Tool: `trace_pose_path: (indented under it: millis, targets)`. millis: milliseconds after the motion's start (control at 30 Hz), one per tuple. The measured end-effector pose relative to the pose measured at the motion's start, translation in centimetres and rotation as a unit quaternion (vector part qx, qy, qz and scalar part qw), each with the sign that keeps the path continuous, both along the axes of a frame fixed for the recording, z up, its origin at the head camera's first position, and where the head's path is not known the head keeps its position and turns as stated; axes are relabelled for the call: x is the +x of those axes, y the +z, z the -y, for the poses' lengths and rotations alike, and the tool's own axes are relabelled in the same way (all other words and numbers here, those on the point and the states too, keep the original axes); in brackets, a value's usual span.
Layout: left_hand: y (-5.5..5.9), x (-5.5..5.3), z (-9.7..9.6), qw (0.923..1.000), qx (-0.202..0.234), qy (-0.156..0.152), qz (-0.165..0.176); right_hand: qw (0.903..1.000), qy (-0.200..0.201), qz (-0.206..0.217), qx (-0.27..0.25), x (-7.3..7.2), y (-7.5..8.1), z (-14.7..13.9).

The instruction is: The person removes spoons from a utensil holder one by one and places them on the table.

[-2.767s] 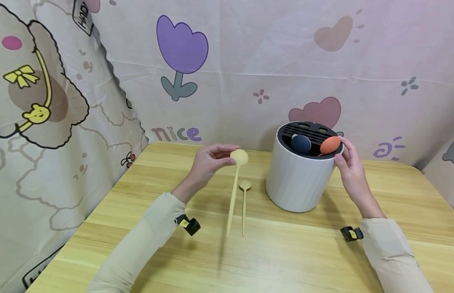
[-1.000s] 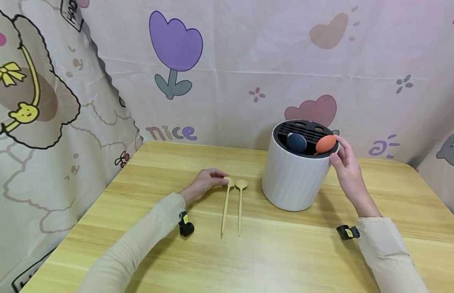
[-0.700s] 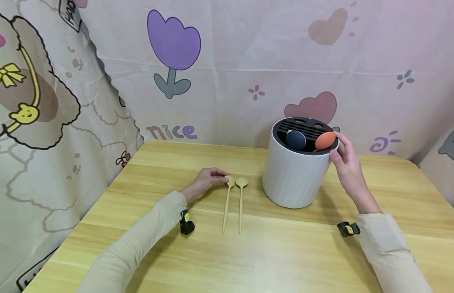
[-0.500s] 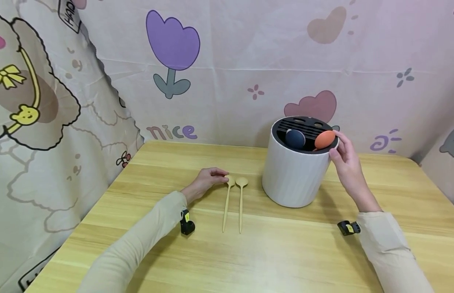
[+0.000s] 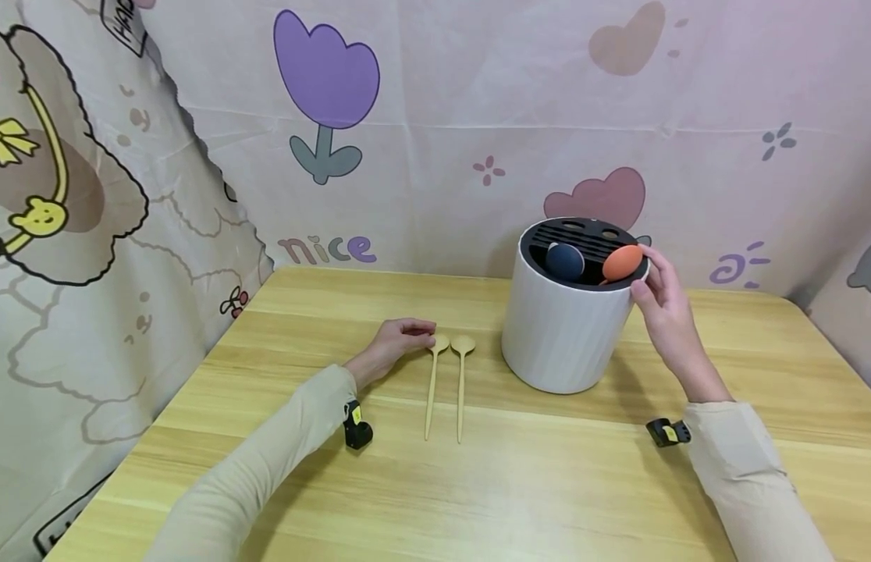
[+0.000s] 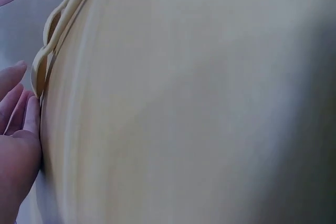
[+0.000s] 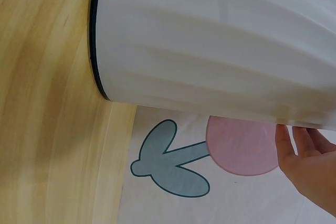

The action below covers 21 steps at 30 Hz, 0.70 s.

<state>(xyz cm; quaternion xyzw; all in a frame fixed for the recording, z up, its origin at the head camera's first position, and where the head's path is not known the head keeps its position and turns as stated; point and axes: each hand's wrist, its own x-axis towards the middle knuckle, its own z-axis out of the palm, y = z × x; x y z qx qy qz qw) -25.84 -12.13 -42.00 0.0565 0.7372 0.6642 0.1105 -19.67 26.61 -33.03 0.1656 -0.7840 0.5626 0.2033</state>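
Observation:
Two pale yellow long-handled spoons lie side by side on the wooden table, the left spoon (image 5: 431, 390) and the right spoon (image 5: 461, 390). My left hand (image 5: 393, 347) rests beside the left spoon's bowl; in the left wrist view the thumb (image 6: 32, 116) is right at the bowl's tip, with the other fingers apart from it. A white ribbed utensil holder (image 5: 565, 336) with a black slotted top stands to the right. My right hand (image 5: 667, 328) holds its upper right rim, thumb in front and fingers round the side. The right wrist view shows fingertips on its wall (image 7: 210, 51).
A dark blue utensil head (image 5: 565, 262) and an orange one (image 5: 622, 263) stick out of the holder's open compartment. The wooden table (image 5: 534, 499) meets a printed cloth (image 5: 435, 94) at the back and left.
My left hand has lowered the second spoon onto the table left of the first, and its fingers have since loosened from the bowl. The right hand has stayed on the holder.

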Motion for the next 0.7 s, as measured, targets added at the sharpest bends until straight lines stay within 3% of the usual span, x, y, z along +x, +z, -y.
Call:
trace_pose_path:
  millis: [233,467,567,700]
  targets:
    - [-0.3,-0.8,-0.5,0.9999,0.004,0.015,-0.002,1.0,-0.009,-0.002,-0.001,0.0,0.1,-0.4]
    - [-0.4,-1.0,-0.2,0.9971,0.073,0.012,0.02,0.9999,-0.011,-0.007,-0.002,0.1,0.1,-0.4]
    - [-0.6,-0.8,0.4,0.988,0.15,0.01,0.035,0.9999,-0.007,-0.008,-0.007,0.0,0.0,-0.2]
    - [-0.7,-0.5,1.3,0.9613,0.27,0.018,0.054,0.9998,0.005,-0.01,-0.017,-0.1,-0.1,0.1]
